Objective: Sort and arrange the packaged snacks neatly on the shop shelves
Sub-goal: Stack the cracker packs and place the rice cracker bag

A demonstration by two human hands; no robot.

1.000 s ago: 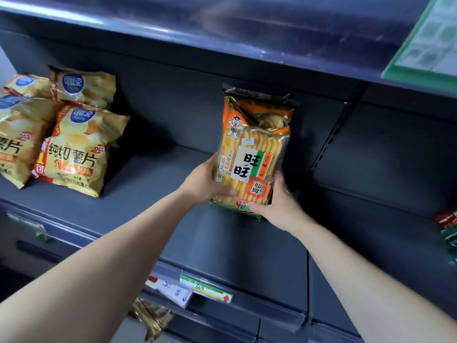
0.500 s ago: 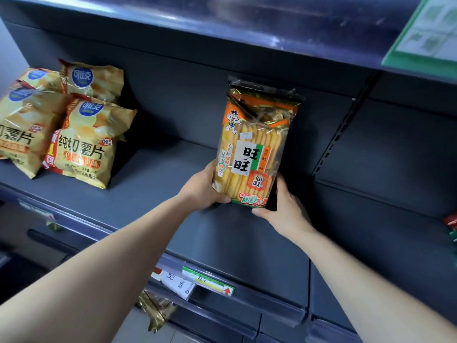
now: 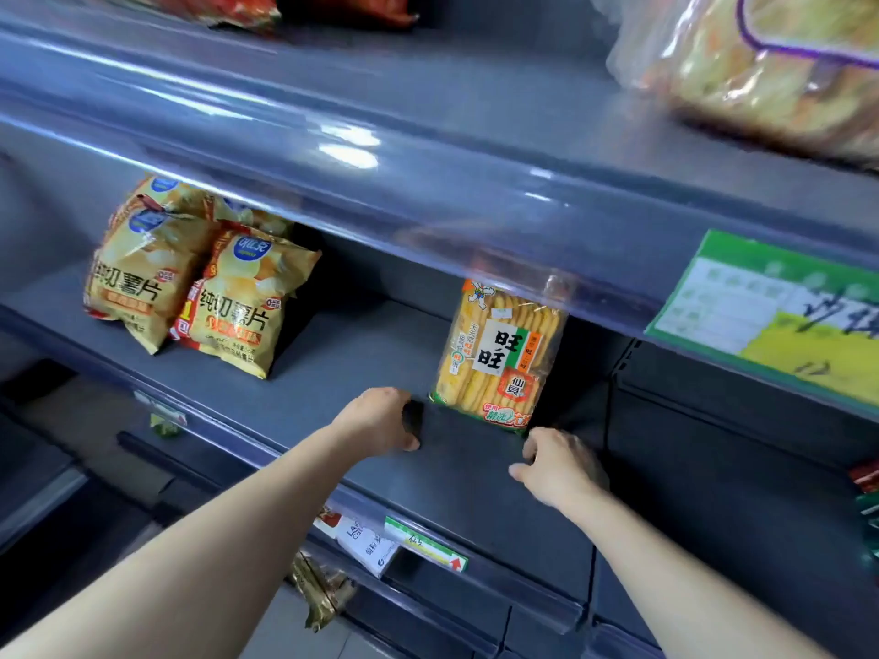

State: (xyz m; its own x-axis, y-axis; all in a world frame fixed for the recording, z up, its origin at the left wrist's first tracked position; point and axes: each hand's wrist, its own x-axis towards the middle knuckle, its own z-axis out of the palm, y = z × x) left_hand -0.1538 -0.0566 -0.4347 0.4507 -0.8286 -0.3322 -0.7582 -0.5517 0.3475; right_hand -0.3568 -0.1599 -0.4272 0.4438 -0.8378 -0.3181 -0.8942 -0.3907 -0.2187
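A yellow rice-cracker pack with a white label stands upright at the back of the grey middle shelf. Its top is hidden behind the upper shelf's clear front strip. My left hand hovers just left of the pack's base, fingers loosely curled, holding nothing. My right hand is just below and right of the pack, also loosely curled and holding nothing. Neither hand touches the pack.
Yellow potato-chip bags lean together at the shelf's left. The upper shelf carries a large clear bag of snacks at right. A green price tag hangs on the shelf's front edge; more packets sit at far right.
Both hands have let go of the rice-cracker pack and drawn back toward me. The pack now stands on its own at the back of the shelf. The camera tilted up.
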